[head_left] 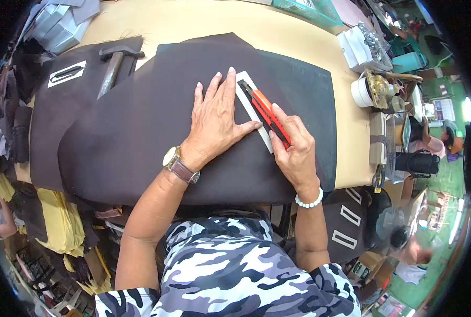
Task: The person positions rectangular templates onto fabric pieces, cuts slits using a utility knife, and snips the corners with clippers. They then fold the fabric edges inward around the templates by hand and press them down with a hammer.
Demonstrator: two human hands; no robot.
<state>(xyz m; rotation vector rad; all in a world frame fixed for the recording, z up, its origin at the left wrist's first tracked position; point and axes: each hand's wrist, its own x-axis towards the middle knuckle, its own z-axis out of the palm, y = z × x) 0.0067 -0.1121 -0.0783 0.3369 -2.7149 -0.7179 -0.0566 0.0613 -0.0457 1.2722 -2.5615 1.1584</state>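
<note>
My left hand (pixel 217 119) lies flat with fingers spread on a dark brown sheet of material (pixel 135 132). Its thumb reaches the edge of a narrow white rectangular frame (pixel 267 141), which rests on the sheet. In my right hand (pixel 297 150) is a red and black utility knife (pixel 269 113), its tip pointing up and left near the frame's far end. Whether the blade touches the material I cannot tell. Beneath the sheet's right side shows a dark green cutting mat (pixel 312 105).
A hammer (pixel 112 68) lies at the upper left, near a white frame with a dark slot (pixel 67 74). A teal tray (pixel 320 11), a white box (pixel 351 50) and a white cup (pixel 360 92) stand along the table's far and right edges. Scissors (pixel 378 177) hang at right.
</note>
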